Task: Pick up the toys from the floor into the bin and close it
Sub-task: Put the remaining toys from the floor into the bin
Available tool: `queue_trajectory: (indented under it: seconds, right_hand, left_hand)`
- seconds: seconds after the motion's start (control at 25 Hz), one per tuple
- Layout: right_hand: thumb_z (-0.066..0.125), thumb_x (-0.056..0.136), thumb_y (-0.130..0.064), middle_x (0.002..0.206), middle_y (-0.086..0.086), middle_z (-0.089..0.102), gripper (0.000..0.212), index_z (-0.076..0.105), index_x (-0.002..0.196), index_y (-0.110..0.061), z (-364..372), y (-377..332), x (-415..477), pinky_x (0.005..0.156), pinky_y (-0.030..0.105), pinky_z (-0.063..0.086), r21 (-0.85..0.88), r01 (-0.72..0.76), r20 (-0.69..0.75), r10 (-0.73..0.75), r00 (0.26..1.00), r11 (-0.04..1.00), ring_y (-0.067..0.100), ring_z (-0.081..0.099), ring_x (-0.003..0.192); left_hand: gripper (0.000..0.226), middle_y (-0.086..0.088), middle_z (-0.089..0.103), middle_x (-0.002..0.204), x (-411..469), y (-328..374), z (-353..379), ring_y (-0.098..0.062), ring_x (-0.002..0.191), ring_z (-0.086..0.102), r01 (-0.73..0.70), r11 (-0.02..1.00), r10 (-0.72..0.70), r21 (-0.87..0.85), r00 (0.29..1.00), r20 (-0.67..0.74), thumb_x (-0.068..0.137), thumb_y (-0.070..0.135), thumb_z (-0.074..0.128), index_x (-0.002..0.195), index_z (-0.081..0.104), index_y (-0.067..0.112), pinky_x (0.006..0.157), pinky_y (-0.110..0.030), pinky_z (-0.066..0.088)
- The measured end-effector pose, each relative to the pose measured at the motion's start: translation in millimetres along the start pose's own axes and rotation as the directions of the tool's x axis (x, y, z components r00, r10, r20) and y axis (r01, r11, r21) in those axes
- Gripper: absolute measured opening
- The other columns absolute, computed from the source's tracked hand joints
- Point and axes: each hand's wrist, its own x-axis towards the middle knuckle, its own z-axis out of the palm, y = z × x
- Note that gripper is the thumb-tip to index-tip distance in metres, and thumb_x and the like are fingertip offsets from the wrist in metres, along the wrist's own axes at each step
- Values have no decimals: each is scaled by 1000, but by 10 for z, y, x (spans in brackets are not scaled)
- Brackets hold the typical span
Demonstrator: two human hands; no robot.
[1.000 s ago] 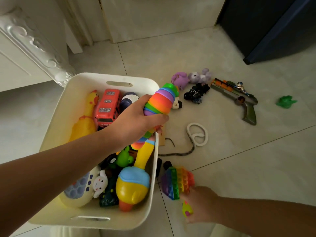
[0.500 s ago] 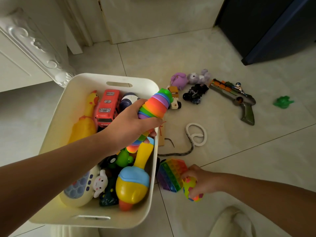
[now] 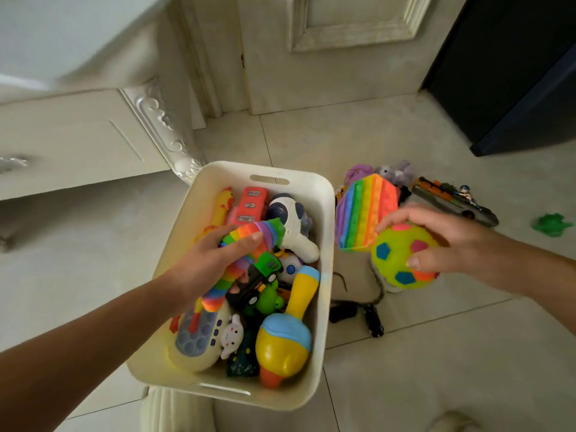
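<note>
Tiled floor (image 3: 405,353): the bin (image 3: 325,244) stands open beside a cabinet (image 3: 78,145), crowded with toys. Left hand (image 3: 208,263) grips a rainbow slug (image 3: 249,244) inside; right hand (image 3: 448,241) holds ball (image 3: 402,260) and pop pad (image 3: 364,210) beyond the right rim, above a toy gun (image 3: 448,198).

There is one white bin (image 3: 324,219). Inside the bin I can count one yellow chicken (image 3: 222,207), one red bus (image 3: 251,203) and one rainbow slug (image 3: 237,266). To the right of the bin there are one rainbow pop-pad (image 3: 361,210), one spotted ball (image 3: 402,260), one toy gun (image 3: 452,198) and two hands.
</note>
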Motion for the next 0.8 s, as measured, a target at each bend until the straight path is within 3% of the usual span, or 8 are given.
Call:
queue_trajectory:
  seconds: [0.12,0.2,0.28,0.4,0.48,0.6,0.68,0.8]
  right_hand:
    - [68,52,-40,105,-12,64,57,64,108,-35,62,-506,-77,73,32,58,72,187,78,-193,978,980,17,68,98]
    - [67,54,-35,107,-7,66,55,65,109,-30,203,-718,34,76,32,57,153,203,207,-232,950,967,21,68,99]
    - [67,56,-34,110,2,67,53,65,109,-27,464,-799,298,77,28,55,157,81,386,-137,912,984,21,68,101]
    - [64,52,-47,117,0,63,62,62,113,-36,986,-586,902,81,29,56,-285,-7,513,158,844,959,16,64,103]
    - [64,53,-53,116,-2,59,67,57,119,-39,1230,-386,1179,84,33,57,-563,47,484,283,828,825,18,65,100]
    - [69,73,-40,110,0,65,51,51,121,-35,1208,-390,1291,78,30,56,-592,-17,373,292,881,806,18,66,96]
    - [67,75,-43,106,-7,63,50,48,120,-37,1078,-458,1248,81,32,56,-610,-61,297,299,907,790,11,64,91]
    - [66,71,-48,98,-10,57,53,41,116,-34,1020,-438,1157,77,37,52,-756,-71,186,317,930,651,12,58,84]
  left_hand:
    - [36,-12,66,80,-80,-46,-203,-17,60,64,27,998,-32,-58,996,-82,82,46,66,105,63,18,52,-29,52]
    - [36,-12,68,83,-132,-87,-325,-17,60,66,35,994,-51,-107,987,-154,84,47,61,105,62,18,52,-28,53]
    - [37,-10,70,89,-164,-129,-433,-17,64,67,-11,995,-21,-104,953,-301,86,50,58,107,61,20,52,-28,54]
    - [37,-4,68,89,-189,-157,-573,-16,69,68,-106,994,103,20,871,-481,87,53,57,110,55,24,56,-29,56]
    - [38,-3,68,87,-190,-165,-599,-16,70,68,-108,993,115,41,877,-466,86,55,56,110,55,25,59,-31,57]
    - [36,-1,69,85,-157,-228,-600,-15,74,69,-12,997,40,82,938,-345,88,57,50,108,55,27,69,-34,59]
    - [39,-1,68,87,-122,-315,-565,-16,79,67,90,973,-32,214,965,-259,92,59,41,109,55,27,76,-35,57]
    - [44,1,60,91,-106,-391,-491,-11,79,57,137,905,-50,402,974,-219,96,58,29,110,54,24,69,-28,45]
